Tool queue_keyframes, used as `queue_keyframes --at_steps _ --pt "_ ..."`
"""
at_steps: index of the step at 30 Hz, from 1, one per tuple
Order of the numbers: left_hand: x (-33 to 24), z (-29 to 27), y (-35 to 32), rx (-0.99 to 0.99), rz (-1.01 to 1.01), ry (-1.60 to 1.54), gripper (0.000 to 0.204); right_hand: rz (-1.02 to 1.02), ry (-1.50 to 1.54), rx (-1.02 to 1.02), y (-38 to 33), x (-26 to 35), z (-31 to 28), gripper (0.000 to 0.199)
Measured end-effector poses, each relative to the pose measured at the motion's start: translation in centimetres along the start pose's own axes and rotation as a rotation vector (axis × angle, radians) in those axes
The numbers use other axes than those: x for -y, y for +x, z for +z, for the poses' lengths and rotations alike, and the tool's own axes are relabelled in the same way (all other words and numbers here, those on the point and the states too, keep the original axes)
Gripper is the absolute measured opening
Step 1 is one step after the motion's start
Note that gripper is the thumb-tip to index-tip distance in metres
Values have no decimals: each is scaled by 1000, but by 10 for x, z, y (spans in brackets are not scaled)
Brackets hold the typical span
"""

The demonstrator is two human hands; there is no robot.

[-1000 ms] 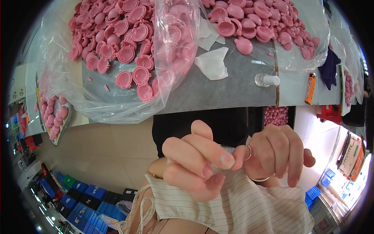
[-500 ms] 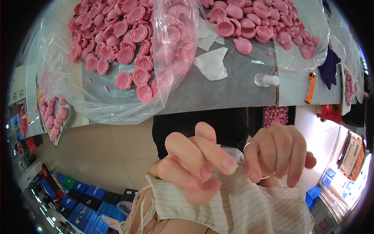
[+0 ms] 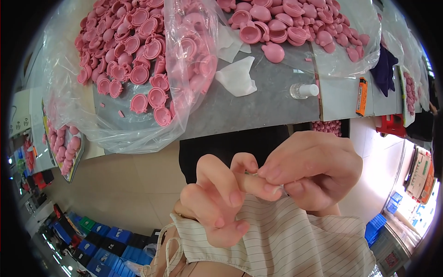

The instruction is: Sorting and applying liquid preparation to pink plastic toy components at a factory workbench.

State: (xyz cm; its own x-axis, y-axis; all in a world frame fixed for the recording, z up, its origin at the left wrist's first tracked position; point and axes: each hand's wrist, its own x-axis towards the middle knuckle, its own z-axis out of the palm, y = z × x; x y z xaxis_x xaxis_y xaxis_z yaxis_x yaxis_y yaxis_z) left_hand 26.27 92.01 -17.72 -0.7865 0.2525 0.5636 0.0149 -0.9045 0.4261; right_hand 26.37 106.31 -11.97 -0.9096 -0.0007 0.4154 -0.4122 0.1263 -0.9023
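Note:
My left hand point(image 3: 214, 196) is held up in front of my body, its fingers loosely bent and apart. One finger stretches toward my right hand point(image 3: 320, 168), which pinches at that fingertip with thumb and fingers. Something small and whitish seems to show between them, too little to name. Both hands are off the table. Beyond them, many pink round plastic shells point(image 3: 139, 75) lie in and on a clear plastic bag point(image 3: 138, 145) on the grey table point(image 3: 221, 113).
A second pile of pink shells point(image 3: 295, 34) lies further right. White paper pieces point(image 3: 236, 77), a small clear bottle with a white cap point(image 3: 304, 91), an orange box point(image 3: 362, 97) and a dark cloth point(image 3: 384, 69) rest on the table. Blue crates point(image 3: 104, 251) stand on the floor at left.
My right hand has moved left and closed in a pinch on a fingertip of my left hand. The view has shifted slightly, so the table things appear further left.

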Motion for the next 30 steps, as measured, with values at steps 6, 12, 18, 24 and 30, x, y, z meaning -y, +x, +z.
queue_keyframes --at_steps 6,12,18,24,30 --pt "-5 0 4 54 -18 142 40 0 -51 25 0 2 -6 17" --pt "-18 -5 11 128 -144 297 43 -50 -237 53 -1 3 -13 6" --pt "-28 -13 23 213 -351 287 45 -157 -468 70 -8 -7 -21 16" --pt "-36 -14 24 273 -437 220 48 -237 -542 74 -7 -8 -21 14" --pt "-27 -8 18 142 -334 133 23 -205 -575 3 -10 -7 -17 10"
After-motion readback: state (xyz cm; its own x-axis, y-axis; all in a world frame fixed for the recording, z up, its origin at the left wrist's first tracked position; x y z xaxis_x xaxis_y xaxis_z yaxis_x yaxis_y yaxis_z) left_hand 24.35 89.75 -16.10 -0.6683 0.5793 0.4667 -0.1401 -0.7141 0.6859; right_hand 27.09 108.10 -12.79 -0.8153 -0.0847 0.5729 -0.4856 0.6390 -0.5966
